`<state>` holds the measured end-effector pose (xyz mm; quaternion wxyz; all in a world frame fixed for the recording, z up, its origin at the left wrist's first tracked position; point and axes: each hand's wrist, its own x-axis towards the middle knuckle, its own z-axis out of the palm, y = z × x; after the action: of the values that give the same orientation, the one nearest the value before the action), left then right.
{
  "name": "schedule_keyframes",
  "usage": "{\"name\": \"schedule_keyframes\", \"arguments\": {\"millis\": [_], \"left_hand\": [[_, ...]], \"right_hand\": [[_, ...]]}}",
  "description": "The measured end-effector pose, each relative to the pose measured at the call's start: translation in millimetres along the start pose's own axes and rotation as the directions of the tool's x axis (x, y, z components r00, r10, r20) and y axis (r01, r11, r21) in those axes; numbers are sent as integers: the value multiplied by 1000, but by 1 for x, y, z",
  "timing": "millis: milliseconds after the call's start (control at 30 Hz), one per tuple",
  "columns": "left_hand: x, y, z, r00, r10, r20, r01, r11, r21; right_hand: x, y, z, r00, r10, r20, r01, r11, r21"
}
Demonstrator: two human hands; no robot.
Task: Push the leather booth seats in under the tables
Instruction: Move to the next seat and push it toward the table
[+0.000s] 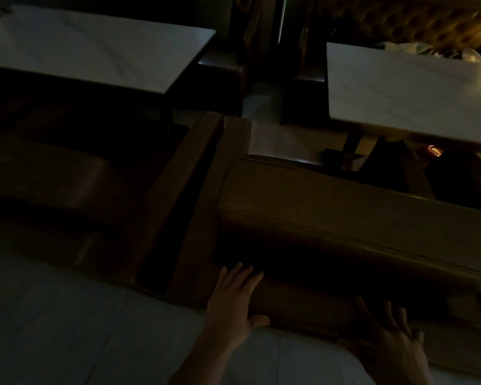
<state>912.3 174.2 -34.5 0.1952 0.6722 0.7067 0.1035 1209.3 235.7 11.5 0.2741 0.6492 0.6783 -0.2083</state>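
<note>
The room is dim. A brown leather booth seat [345, 218] stands in front of me at the right, its back towards me. My left hand [233, 298] lies flat, fingers spread, on the rear of that seat near its left corner. My right hand [392, 337] lies flat with fingers apart on the same rear face, lower right. Beyond the seat stands a white-topped table [400, 87]. A second brown leather booth seat [67, 184] stands at the left, before another white-topped table [95, 48].
Pale tiled floor [67, 315] spreads under me at the lower left. A narrow gap of floor [264, 129] runs between the two tables. More dark seats [220, 68] stand on the far side. A tufted backrest [414, 20] and some tableware sit at top right.
</note>
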Motion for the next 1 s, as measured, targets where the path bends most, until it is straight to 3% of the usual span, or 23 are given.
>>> {"name": "schedule_keyframes", "arguments": {"millis": [200, 367, 600, 767, 900, 1000], "left_hand": [[3, -1, 1, 998, -6, 57, 6, 1000, -11], [6, 1, -3, 996, -17, 82, 15, 1000, 18], [0, 10, -21, 983, -47, 178, 19, 988, 155], [-29, 18, -53, 982, -69, 178, 45, 989, 138], [-63, 32, -87, 977, -61, 207, 31, 989, 143], [-90, 48, -115, 974, -44, 222, 14, 991, 135]], "right_hand": [[-6, -4, -3, 1000, 0, -4, 0, 1000, 5], [-6, -2, 7, 996, -10, -90, 11, 1000, 11], [-19, -1, 5, 994, -42, -100, 49, 997, 66], [-54, 2, -9, 983, -115, -143, 129, 988, 89], [-98, 2, -13, 966, -91, -242, 124, 984, 126], [-144, -4, -25, 972, -65, -227, 100, 984, 146]]}}
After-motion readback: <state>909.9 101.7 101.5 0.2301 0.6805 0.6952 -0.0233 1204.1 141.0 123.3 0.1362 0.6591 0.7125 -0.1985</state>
